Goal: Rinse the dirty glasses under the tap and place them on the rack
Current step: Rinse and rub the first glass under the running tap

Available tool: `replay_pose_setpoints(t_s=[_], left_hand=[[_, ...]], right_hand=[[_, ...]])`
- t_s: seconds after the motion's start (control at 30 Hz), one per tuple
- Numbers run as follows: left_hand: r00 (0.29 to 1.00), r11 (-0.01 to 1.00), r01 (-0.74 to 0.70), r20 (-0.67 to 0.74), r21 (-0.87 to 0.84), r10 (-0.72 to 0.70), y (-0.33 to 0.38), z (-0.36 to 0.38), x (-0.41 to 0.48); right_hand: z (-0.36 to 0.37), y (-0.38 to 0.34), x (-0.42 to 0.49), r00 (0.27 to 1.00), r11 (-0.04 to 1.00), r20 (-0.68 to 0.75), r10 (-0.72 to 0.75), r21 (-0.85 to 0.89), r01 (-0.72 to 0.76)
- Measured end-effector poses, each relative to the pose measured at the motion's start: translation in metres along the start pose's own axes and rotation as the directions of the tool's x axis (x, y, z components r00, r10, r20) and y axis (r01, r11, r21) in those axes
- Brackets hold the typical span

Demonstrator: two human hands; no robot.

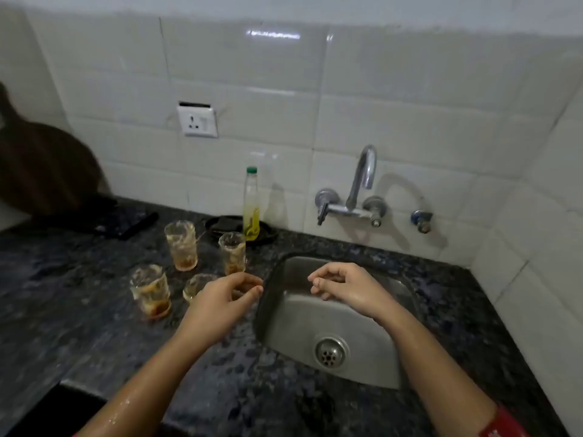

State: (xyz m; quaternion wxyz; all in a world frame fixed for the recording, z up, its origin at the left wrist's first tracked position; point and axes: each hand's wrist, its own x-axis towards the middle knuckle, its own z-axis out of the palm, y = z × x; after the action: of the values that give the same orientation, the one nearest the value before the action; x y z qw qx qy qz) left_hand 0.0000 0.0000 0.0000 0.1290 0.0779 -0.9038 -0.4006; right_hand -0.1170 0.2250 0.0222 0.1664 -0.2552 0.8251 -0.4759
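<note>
Four dirty glasses (181, 246) stand left of the sink (299, 313), the nearest glass (196, 285) perhaps gripped in the curled left hand (225, 299); right hand (347, 288) slack, empty.

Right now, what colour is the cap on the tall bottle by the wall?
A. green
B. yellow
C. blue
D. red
A: the tall bottle standing on the counter near the tiled wall has a green cap on top; its yellowish liquid fills only the lower part.
</note>
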Motion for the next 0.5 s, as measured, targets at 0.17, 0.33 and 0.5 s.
replay_pose_setpoints(t_s=[0.17,0.33,0.5], left_hand=[[0.964,0.985,0.149,-0.209,-0.086,-0.164,-0.037,0.015,-0.033],[0.875,0.936,0.334,-0.332,-0.109,-0.351,-0.079,0.019,-0.029],[0.836,0.833,0.437,-0.189,-0.339,-0.515,-0.12,0.025,0.0]], right_hand=[[0.032,0.023,0.0,0.992,0.999,0.12,0.044,-0.026,-0.041],[0.073,0.059,0.019,0.974,0.992,0.195,0.114,-0.068,-0.102],[0.105,0.1,0.031,0.973,0.921,0.101,0.208,-0.354,-0.161]])
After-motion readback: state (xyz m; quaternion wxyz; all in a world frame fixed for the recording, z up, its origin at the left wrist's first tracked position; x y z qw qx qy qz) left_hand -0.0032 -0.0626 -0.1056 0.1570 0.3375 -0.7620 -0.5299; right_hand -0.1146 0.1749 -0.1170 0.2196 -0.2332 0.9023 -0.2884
